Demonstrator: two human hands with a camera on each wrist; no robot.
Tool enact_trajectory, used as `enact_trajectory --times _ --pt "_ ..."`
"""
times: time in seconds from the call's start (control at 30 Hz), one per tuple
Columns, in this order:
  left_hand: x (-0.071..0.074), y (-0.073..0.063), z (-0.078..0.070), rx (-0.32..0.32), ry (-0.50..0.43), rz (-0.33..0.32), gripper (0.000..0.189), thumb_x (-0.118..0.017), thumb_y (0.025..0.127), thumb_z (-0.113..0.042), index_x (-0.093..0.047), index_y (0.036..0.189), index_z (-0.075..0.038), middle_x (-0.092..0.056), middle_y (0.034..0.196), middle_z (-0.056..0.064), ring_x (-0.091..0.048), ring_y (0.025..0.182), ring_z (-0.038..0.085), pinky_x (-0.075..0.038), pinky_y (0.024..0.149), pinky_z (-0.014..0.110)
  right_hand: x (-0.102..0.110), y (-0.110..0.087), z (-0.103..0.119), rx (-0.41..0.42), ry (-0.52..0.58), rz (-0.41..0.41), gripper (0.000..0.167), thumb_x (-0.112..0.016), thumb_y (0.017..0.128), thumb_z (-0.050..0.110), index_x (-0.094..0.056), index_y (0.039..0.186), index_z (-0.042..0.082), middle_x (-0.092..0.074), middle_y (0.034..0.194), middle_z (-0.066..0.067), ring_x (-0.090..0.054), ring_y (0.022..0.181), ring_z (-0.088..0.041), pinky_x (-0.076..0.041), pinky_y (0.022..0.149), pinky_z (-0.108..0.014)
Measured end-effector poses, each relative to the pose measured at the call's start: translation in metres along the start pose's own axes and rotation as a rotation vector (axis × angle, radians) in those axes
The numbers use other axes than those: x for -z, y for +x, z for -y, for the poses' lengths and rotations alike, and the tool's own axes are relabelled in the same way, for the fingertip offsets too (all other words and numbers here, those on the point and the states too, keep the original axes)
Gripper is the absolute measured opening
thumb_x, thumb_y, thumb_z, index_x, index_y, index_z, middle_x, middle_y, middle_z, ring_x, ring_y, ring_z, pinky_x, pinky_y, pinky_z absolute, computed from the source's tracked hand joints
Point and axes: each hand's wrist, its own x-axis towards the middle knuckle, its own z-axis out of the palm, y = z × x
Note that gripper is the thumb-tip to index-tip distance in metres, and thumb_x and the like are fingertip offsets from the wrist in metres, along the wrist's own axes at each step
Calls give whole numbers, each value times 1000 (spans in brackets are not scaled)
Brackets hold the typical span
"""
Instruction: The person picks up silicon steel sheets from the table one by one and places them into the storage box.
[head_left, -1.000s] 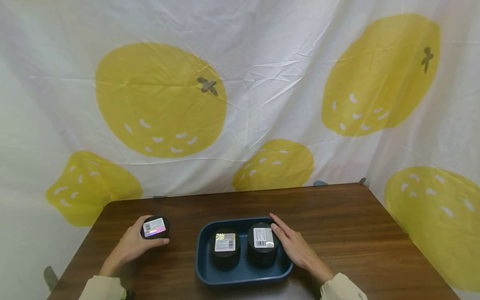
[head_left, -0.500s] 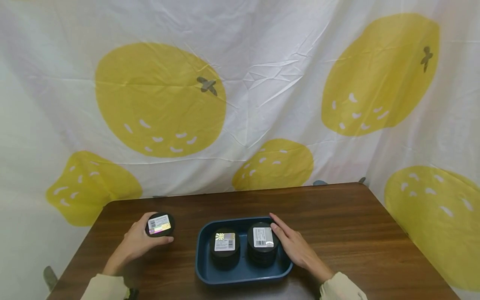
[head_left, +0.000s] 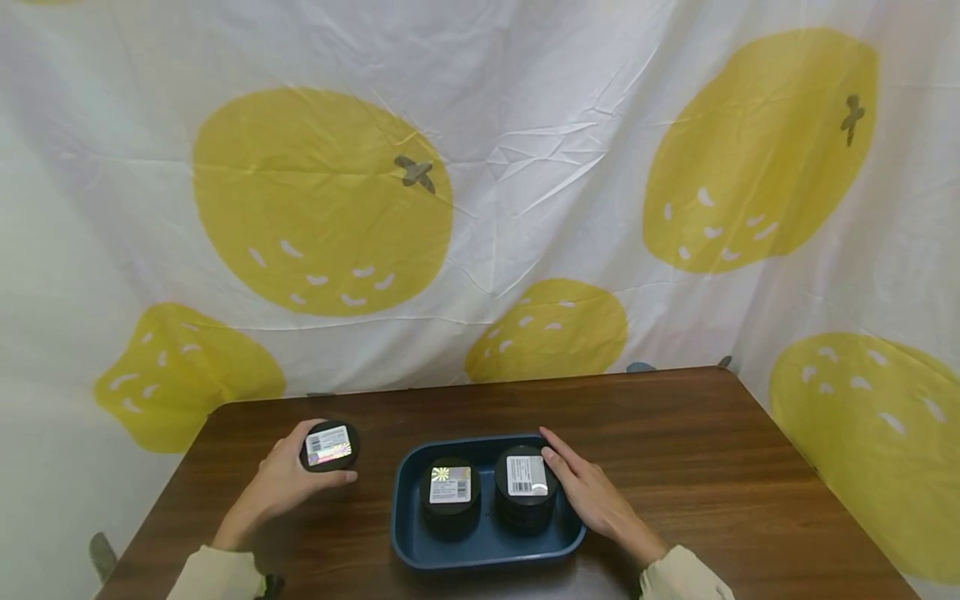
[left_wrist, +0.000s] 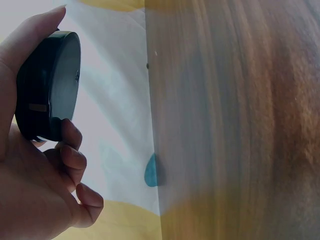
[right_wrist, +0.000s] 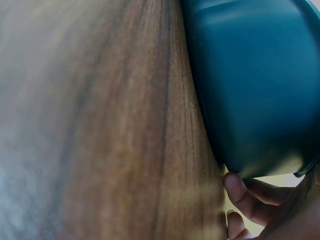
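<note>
My left hand [head_left: 281, 482] grips a flat, round black container [head_left: 330, 447] by its edge, above the left side of the table. A white label with a shiny strip covers its upper face; the left wrist view shows its smooth dark underside. Inside a blue tray [head_left: 487, 553] stand two stacks of similar black containers, the left one [head_left: 450, 517] and the right one [head_left: 525, 512], each with a label on top. My right hand [head_left: 592, 492] holds the tray's right side, thumb over the rim beside the right stack, fingers around the outside of the corner [right_wrist: 250, 195].
The tray rests on a brown wooden table [head_left: 712, 467] with rounded far corners. Behind the table hangs a white curtain [head_left: 525, 192] printed with large yellow lemons.
My left hand has moved a little to the right and slightly away from me with the black container. The right hand, the tray and the stacks stay where they were.
</note>
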Motion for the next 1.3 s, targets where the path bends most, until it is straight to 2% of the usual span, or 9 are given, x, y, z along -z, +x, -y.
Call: enact_trajectory --times 0.23,0.5,0.93,1.3 --pt "-2 1 -9 -44 -14 -20 89 -89 64 -54 -49 136 -19 -63 120 9 -51 113 32 -39 87 53 -1 1 0 -6 0 2 61 -32 101 64 -40 152 33 -48 150 -7 -48 134 -38 -34 106 -63" --pt "-5 0 -23 -90 -29 -14 89 -90 63 -55 -50 135 -21 -63 118 5 -52 110 28 -42 85 49 -1 1 1 -7 8 6 59 -32 101 64 -40 152 34 -48 150 -7 -49 134 -38 -34 107 -62" --pt "-8 -1 -39 -100 -40 5 99 -88 62 -59 -45 143 -22 -59 126 5 -48 116 30 -40 89 55 0 1 2 -3 14 4 60 -32 101 63 -41 152 32 -48 150 -7 -48 134 -37 -34 107 -62" --pt "-11 -1 -54 -124 -43 9 99 -88 62 -59 -44 144 -26 -58 129 5 -48 119 30 -39 93 57 0 2 1 -5 8 4 59 -32 101 64 -41 151 35 -48 150 -7 -48 134 -38 -34 106 -63"
